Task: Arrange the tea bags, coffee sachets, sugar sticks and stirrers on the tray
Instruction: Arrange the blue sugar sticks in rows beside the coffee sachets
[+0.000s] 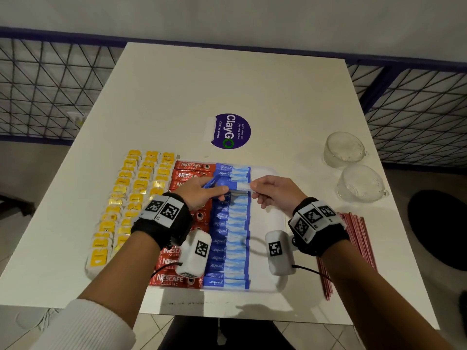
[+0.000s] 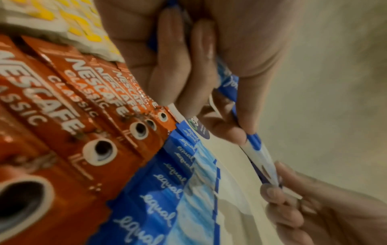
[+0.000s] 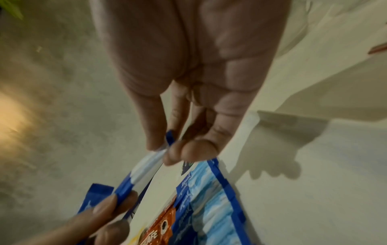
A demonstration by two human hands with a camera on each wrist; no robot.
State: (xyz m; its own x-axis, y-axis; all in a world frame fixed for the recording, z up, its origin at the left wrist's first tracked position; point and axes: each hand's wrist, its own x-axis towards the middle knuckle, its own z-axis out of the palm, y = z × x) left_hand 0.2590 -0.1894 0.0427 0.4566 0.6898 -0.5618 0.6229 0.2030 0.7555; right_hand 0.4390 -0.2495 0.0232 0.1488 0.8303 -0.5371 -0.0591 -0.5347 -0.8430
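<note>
Two hands hold one blue sugar stick above the tray.

The white desk [image 1: 227, 84] carries a flat white tray [image 1: 267, 248] with three yellow tea bag rows [image 1: 131, 198], one red coffee sachet row [image 1: 177, 280], one blue sugar row [image 1: 228, 248]. Two clear round cups [image 1: 353, 168] and thin red stirrers [image 1: 353, 243] lie beside it. The left hand [image 1: 202, 195] and right hand [image 1: 275, 195] each pinch an end of the sugar stick [image 1: 233, 185].

The left hand [image 2: 188, 58] pinches a thin blue-and-white paper sugar stick [image 2: 256, 154]; the right hand [image 2: 314, 215] pinches its far end, above orange-red foil coffee sachets [image 2: 73, 102].
</note>
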